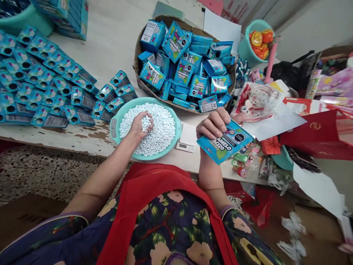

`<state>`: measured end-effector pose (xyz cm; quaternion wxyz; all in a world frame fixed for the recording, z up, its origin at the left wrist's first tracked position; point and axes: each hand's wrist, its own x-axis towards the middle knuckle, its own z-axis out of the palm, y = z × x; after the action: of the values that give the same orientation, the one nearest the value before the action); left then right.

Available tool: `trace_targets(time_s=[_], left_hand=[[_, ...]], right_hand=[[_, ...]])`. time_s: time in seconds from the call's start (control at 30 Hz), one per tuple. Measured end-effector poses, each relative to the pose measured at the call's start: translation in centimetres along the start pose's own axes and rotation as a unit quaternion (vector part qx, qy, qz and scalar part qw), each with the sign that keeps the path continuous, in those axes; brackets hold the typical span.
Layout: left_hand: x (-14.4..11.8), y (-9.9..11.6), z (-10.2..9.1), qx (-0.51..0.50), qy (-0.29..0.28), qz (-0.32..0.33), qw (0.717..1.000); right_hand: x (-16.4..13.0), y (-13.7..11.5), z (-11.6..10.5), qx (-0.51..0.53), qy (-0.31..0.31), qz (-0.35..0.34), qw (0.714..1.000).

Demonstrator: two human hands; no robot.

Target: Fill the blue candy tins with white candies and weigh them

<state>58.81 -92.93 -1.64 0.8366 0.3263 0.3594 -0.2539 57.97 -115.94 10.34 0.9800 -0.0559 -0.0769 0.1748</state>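
My left hand [140,125] is dug into a heap of small white candies [161,129] in a teal bowl [117,125], fingers curled around a handful of them. My right hand [213,123] holds a flat blue candy box [224,143] by its upper edge, just right of the bowl and above a small white scale [187,140]. A round cardboard basket [138,70] behind the bowl is piled with the same blue boxes [187,62].
Rows of blue boxes [41,81] lie on the table at left, with stacked cartons [71,16] behind. At right are a teal bucket of toys [255,40], plastic-wrapped toys [252,101], white paper [278,121] and a red folder [317,132]. Crumpled scraps [292,235] lie on the floor.
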Motion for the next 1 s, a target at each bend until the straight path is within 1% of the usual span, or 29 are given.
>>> trace_targets(time_s=[0.1,0.2,0.37,0.47,0.53,0.67,0.77,0.9,1.0], left_hand=[[-0.1,-0.2,0.1,0.011,0.006,0.01,1.0],[-0.1,-0.2,0.1,0.013,0.003,0.013,1.0],[-0.2,-0.2,0.1,0.017,-0.001,0.009,1.0],[-0.3,-0.2,0.1,0.024,0.002,0.002,1.0],[-0.3,-0.2,0.2,0.028,0.004,-0.001,1.0],[-0.2,-0.3,0.3,0.032,0.002,-0.001,0.999],[-0.2,-0.4,0.4,0.04,-0.001,0.0,0.999],[-0.2,-0.5,0.5,0.044,-0.012,0.001,0.999],[-0.1,-0.6,0.5,0.039,-0.007,-0.004,0.999]], right_hand=[[0.4,-0.4,1.2,0.033,-0.038,0.026,0.998],[0.7,-0.2,1.8,0.054,-0.055,0.011,0.997],[1.0,0.6,1.0,0.048,-0.083,0.007,0.995],[1.1,0.8,0.3,0.068,-0.107,0.011,0.992],[1.0,0.7,0.2,0.07,-0.105,0.01,0.992],[0.7,0.4,0.1,0.042,-0.071,-0.003,0.997],[0.6,0.4,0.0,0.036,-0.087,-0.017,0.995],[0.7,0.6,-0.1,0.063,-0.113,-0.015,0.991],[0.6,0.7,-0.2,0.058,-0.101,-0.023,0.993]])
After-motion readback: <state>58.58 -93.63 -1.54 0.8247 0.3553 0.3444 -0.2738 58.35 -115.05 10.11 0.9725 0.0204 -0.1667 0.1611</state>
